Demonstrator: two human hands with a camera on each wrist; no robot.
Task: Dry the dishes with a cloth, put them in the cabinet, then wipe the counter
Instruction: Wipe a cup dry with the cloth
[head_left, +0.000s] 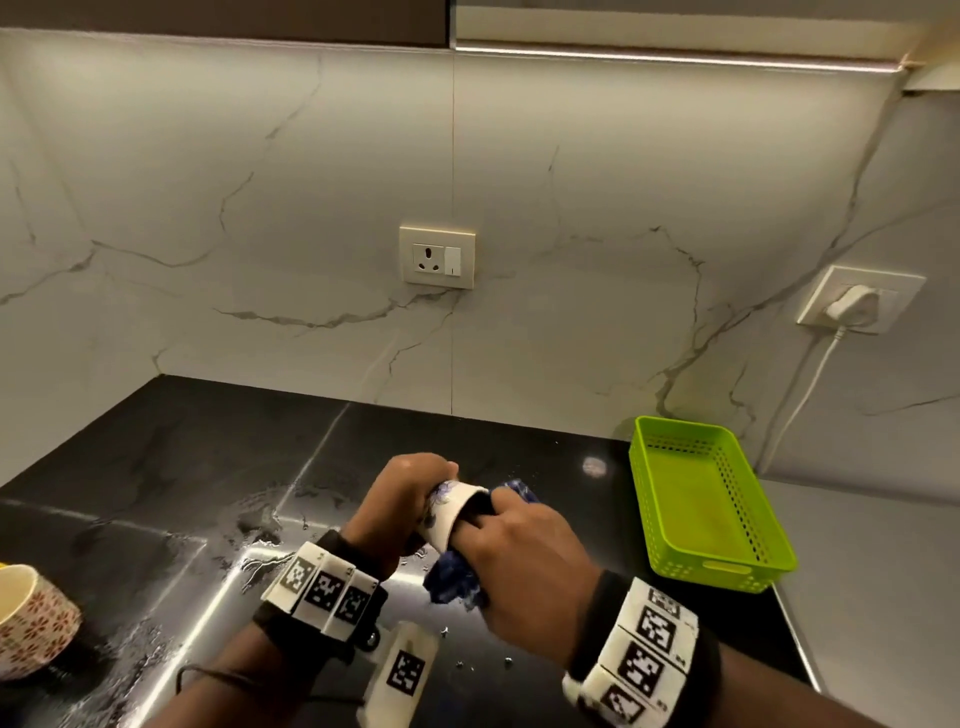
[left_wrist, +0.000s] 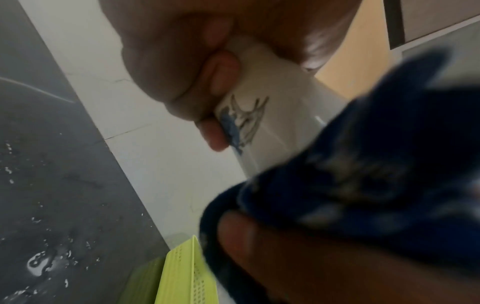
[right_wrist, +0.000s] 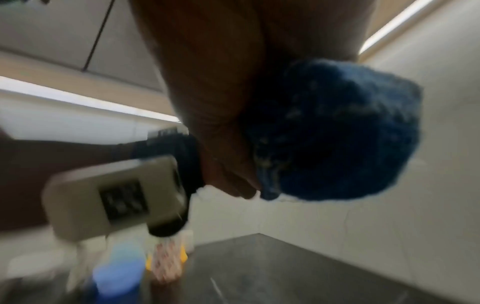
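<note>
A white cup with a blue floral print (head_left: 451, 512) (left_wrist: 262, 107) is held on its side above the black counter (head_left: 208, 467). My left hand (head_left: 405, 499) grips the cup round its base, fingers (left_wrist: 221, 67) curled on it. My right hand (head_left: 519, 551) holds a dark blue cloth (head_left: 457, 579) (left_wrist: 363, 164) (right_wrist: 337, 131), with some fingers pushed into the cup's mouth. Part of the cloth shows beyond the cup at the far side. The cup's inside is hidden.
A lime green plastic basket (head_left: 706, 504) (left_wrist: 182, 271) lies at the right of the counter. A red-patterned cup (head_left: 31, 618) stands at the left edge. Water drops and puddles (head_left: 260, 525) lie on the counter. Two wall sockets, one with a plug (head_left: 852, 306) and cable.
</note>
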